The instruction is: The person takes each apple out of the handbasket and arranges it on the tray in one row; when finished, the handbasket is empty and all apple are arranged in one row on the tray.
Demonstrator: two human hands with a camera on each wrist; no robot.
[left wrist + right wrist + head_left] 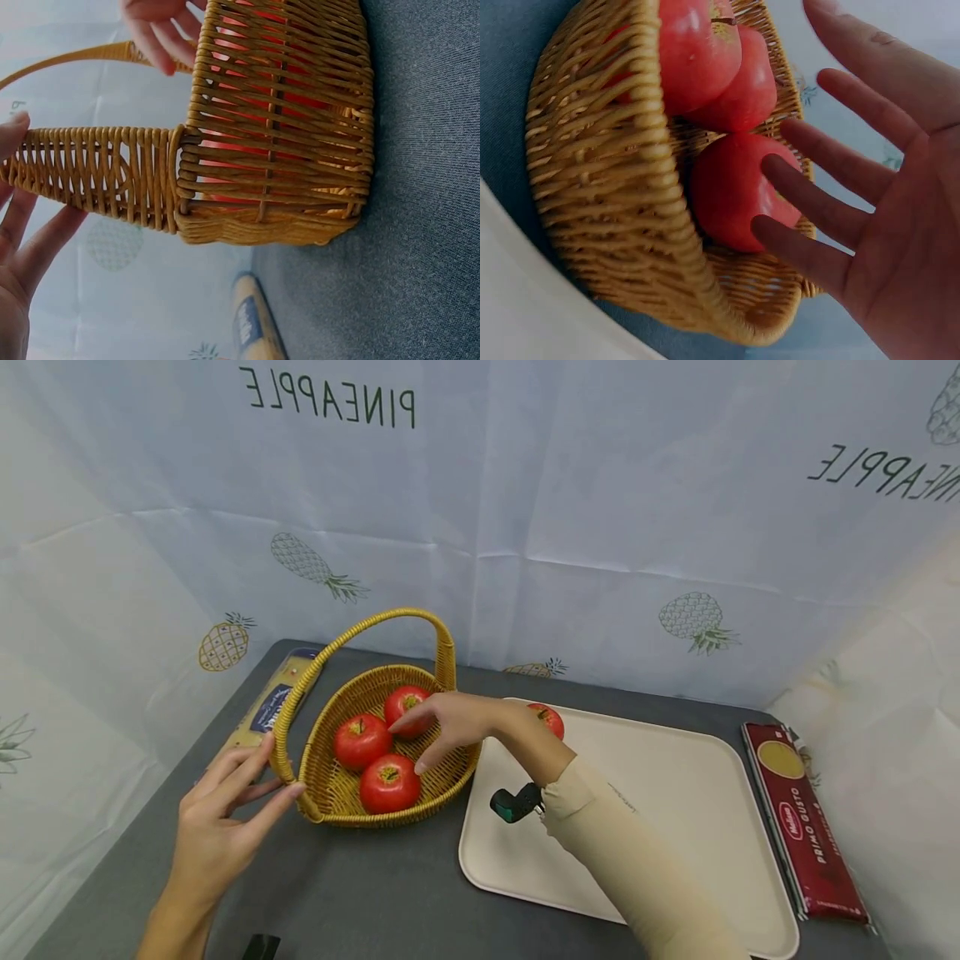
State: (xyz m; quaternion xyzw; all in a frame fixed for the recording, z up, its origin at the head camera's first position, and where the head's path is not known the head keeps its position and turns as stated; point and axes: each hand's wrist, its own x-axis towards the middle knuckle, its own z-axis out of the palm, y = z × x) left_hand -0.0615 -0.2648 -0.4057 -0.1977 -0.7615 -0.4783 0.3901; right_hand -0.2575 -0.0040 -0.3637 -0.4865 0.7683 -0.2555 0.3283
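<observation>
Red apples (pixel 389 783), three of them, sit in the wicker basket (pixel 453 768) beside the tray (pixel 697 827); your left hand (pixel 225 814) pinches the basket's handle (pixel 446 664), your right hand (pixel 453 722) reaches over them, fingers spread, gripping nothing.

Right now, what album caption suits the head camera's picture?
Left fingers hold a wicker basket's handle; right fingers spread over its three red apples.

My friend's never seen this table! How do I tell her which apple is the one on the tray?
Start with the big pale tray to the right of the basket. At its far left corner, partly hidden behind the person's right arm, is a red apple. It's the only apple outside the basket.
</observation>
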